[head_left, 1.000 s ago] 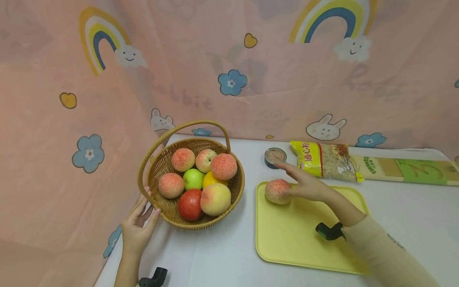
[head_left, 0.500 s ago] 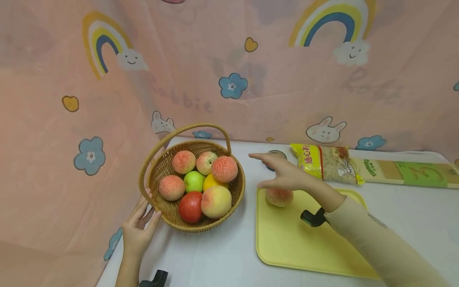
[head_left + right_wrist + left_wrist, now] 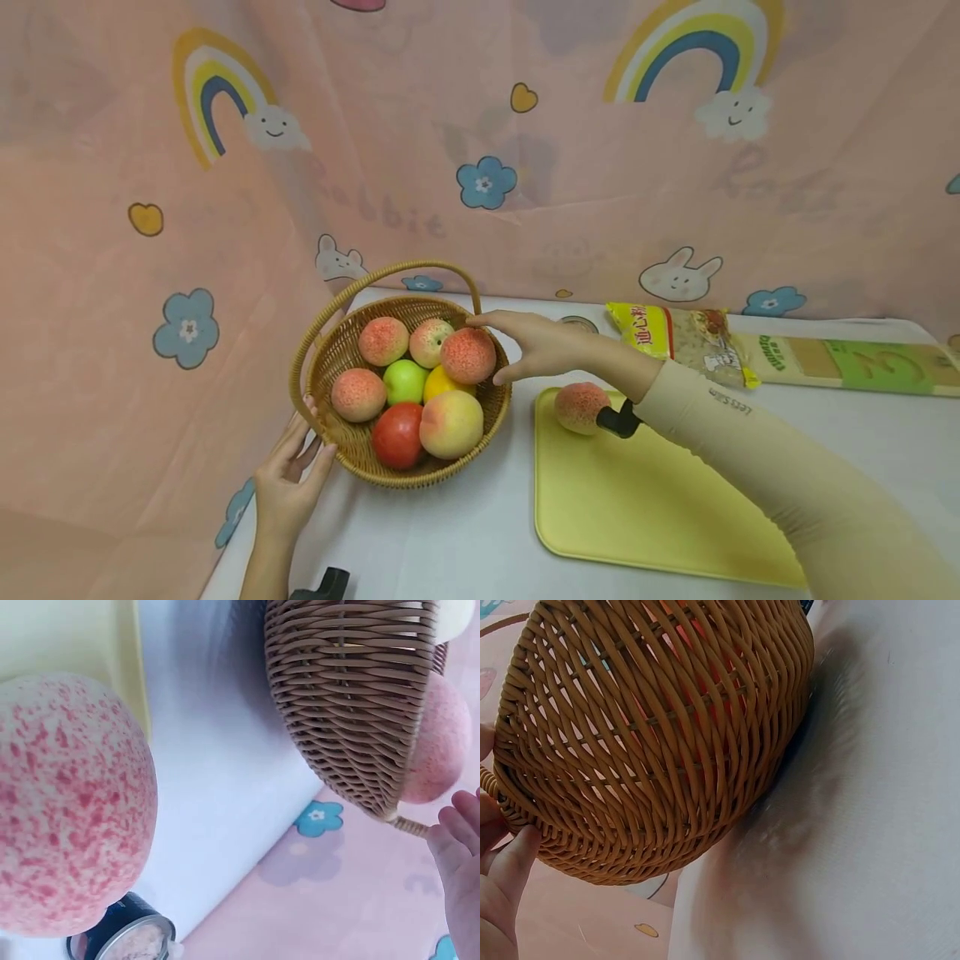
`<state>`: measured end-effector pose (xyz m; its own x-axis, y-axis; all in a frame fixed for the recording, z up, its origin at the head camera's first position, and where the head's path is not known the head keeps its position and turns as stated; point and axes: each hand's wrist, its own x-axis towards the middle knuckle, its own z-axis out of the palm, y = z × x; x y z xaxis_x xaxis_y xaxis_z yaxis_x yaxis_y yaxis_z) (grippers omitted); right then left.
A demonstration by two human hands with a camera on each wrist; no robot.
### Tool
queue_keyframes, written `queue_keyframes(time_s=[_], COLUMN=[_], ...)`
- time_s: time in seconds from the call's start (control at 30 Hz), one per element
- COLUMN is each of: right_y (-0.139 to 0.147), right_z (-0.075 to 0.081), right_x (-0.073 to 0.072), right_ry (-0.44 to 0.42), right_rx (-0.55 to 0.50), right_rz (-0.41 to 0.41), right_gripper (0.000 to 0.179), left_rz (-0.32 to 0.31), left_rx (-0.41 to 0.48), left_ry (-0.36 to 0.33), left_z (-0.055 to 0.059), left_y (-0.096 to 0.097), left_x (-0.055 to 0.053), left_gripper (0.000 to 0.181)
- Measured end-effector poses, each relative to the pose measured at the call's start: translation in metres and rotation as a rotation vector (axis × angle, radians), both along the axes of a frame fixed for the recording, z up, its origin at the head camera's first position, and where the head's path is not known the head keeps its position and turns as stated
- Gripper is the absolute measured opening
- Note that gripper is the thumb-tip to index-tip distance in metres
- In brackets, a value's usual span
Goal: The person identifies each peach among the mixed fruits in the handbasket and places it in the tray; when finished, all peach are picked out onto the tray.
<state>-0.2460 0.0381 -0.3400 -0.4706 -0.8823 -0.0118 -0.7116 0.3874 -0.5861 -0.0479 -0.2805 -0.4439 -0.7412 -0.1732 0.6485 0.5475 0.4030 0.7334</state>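
Note:
A wicker basket (image 3: 408, 481) of fruit stands on the left of the table, its handle arching over it. My left hand (image 3: 285, 487) grips its left rim at the foot of the handle, fingertips (image 3: 519, 851) on the weave. At the right rim my right hand (image 3: 543, 343) reaches in, thumb and fingers spread beside a speckled red peach (image 3: 468, 356) and not closed on it. Around that peach lie a green apple (image 3: 405, 382), a red round fruit (image 3: 398, 436), a yellow-pink peach (image 3: 452, 423), more peaches and a partly hidden yellow fruit (image 3: 442, 384).
A yellow tray (image 3: 645, 508) to the right bears one speckled peach (image 3: 577, 407) at its back left corner. Behind it stand a small open can (image 3: 139, 934), a bag of pasta (image 3: 675, 337) and a long green-and-tan packet (image 3: 862, 360). Printed cloth hangs at the back and left.
My right hand has moved left from beside the peach on the tray, past the can, to the basket's right rim. The left hand keeps its place on the basket.

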Motion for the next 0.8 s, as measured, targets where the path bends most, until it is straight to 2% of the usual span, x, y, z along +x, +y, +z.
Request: queue_keyframes(time_s=[0.23, 0.3, 0.47, 0.8], right_y=[-0.022, -0.027, -0.034, -0.039], right_z=[-0.004, -0.007, -0.012, -0.017], right_x=[-0.009, -0.01, -0.01, -0.01], right_ry=[0.009, 0.0, 0.018, 0.11], right_rx=[0.061, 0.083, 0.106, 0.069], right_rz=[0.073, 0.083, 0.071, 0.057], right_gripper=[0.079, 0.08, 0.082, 0.075], left_rz=[-0.029, -0.035, -0.025, -0.018], left_rx=[0.006, 0.021, 0.047, 0.034], left_ry=[0.027, 0.015, -0.034, -0.024], left_z=[0.001, 0.002, 0.002, 0.0], left_y=[-0.001, 0.0, 0.001, -0.001], left_x=[-0.001, 0.001, 0.003, 0.002], left_gripper=[0.057, 0.056, 0.055, 0.056])
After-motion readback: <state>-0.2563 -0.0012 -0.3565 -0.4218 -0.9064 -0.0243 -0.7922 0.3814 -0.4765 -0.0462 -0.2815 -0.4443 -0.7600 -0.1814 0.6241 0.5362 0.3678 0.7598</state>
